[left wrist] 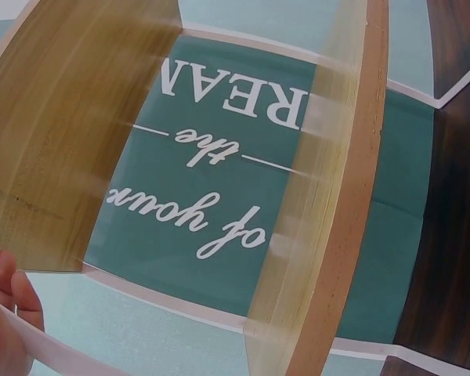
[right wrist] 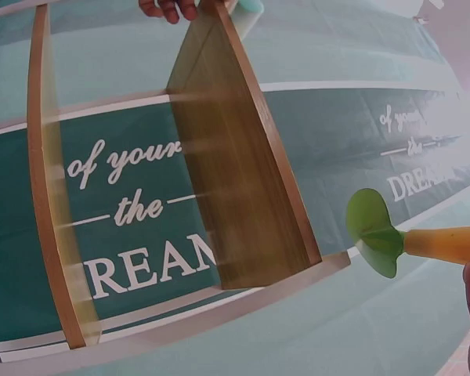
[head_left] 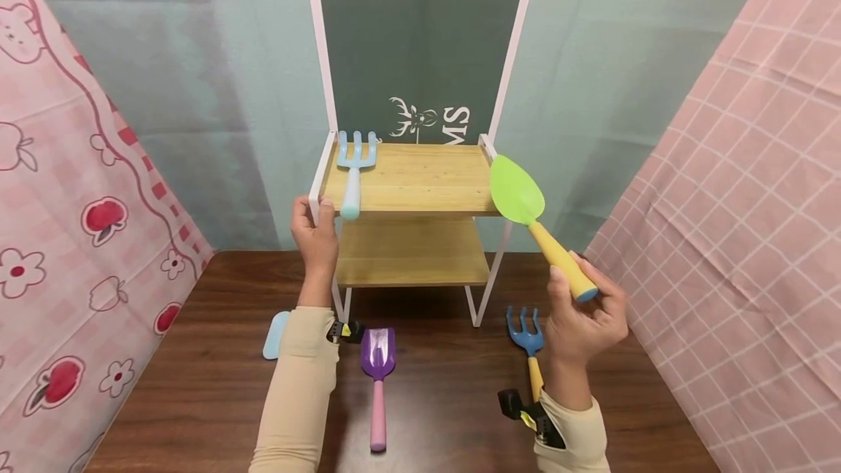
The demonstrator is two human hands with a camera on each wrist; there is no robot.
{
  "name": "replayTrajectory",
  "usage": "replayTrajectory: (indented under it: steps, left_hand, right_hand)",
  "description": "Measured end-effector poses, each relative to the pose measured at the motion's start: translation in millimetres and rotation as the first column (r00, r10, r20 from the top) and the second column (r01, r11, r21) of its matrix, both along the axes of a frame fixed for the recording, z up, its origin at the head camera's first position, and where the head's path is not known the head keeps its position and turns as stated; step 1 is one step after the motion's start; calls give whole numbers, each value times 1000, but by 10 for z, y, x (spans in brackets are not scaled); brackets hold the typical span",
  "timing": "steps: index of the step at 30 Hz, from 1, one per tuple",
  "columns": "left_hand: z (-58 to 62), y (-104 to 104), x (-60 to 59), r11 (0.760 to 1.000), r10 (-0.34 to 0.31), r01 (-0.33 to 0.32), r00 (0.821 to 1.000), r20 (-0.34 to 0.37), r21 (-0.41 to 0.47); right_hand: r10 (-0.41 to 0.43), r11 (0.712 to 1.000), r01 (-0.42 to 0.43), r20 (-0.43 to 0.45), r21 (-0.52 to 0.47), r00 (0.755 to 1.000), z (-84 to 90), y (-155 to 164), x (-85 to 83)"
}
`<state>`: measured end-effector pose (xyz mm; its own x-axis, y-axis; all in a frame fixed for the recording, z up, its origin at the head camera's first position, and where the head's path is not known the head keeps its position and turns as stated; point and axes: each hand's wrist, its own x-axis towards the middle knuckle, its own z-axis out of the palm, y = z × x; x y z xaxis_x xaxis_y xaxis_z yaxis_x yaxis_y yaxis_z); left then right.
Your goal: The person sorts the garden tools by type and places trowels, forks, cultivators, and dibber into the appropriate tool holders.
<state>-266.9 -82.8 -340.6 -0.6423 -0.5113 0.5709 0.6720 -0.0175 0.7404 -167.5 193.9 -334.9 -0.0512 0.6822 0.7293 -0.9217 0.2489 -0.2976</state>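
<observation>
My left hand point(head_left: 315, 239) grips the white frame at the front left corner of a two-tier wooden shelf point(head_left: 420, 197). In the left wrist view, the fingers point(left wrist: 27, 298) curl by the white bar. My right hand point(head_left: 587, 316) holds a toy trowel point(head_left: 517, 188) by its yellow handle, raised, with the green leaf-shaped blade pointing up and left. That blade overlaps the shelf's right front corner in the head view; the right wrist view shows the trowel point(right wrist: 374, 233) beside the upper board. A light blue toy fork point(head_left: 352, 174) lies on the top board's left end, prongs toward the back.
On the dark wooden table point(head_left: 447, 400) lie a purple shovel point(head_left: 377, 356) with a pink handle and a blue fork point(head_left: 525, 334) with a yellow handle, partly behind my right wrist. A light blue piece point(head_left: 275, 338) shows beside my left sleeve. Patterned cloths hang on both sides.
</observation>
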Motion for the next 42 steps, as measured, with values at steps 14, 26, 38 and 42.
replayTrajectory:
  steps: [14, 26, 38, 42]
  left_hand:
    - [-15, -11, -18, 1000, 4, -4, 1000, -14, -9]
    - [-25, -17, -12, 1000, 8, -8, 1000, -9, -20]
    - [-237, -64, -255, 1000, 25, -25, 999, -25, 5]
    - [-257, -70, -263, 1000, 20, -20, 1000, -21, 5]
  right_hand:
    - [79, 993, -82, 39, 88, 996, 27, -97, -125]
    - [121, 980, -136, 110, 147, 987, 65, -252, -228]
    - [97, 970, -122, 123, 209, 988, 106, -306, -503]
    - [56, 972, -89, 153, 218, 987, 42, -307, -622]
